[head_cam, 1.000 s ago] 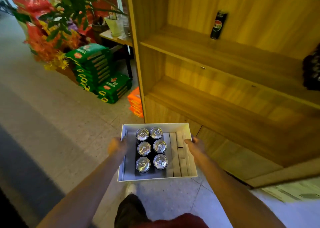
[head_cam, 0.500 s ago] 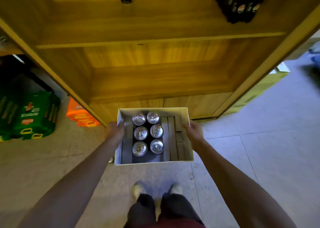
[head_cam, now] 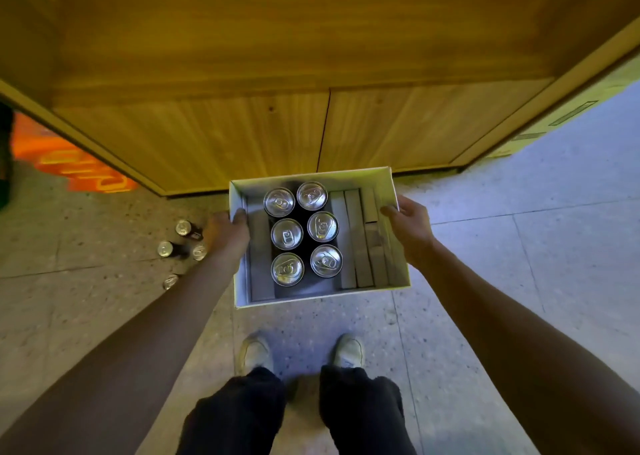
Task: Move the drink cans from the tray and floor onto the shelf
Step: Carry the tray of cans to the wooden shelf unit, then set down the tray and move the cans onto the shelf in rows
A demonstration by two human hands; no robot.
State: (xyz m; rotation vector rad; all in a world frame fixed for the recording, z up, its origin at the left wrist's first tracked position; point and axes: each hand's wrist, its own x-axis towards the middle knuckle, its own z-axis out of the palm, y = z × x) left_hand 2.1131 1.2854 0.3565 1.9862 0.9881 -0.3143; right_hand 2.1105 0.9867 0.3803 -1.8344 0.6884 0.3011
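Newly in view since earlier: floor cans, partly behind left forearm.

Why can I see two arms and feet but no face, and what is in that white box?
The camera sits on the person's head and looks down, so you see what they see. The left hand and right hand each grip a side of a white tray. Six drink cans stand upright inside it, silver tops up. Four more cans stand on the floor, partly hidden by the left arm. The big wooden thing ahead is the shelf unit. Below are the person's shoes.
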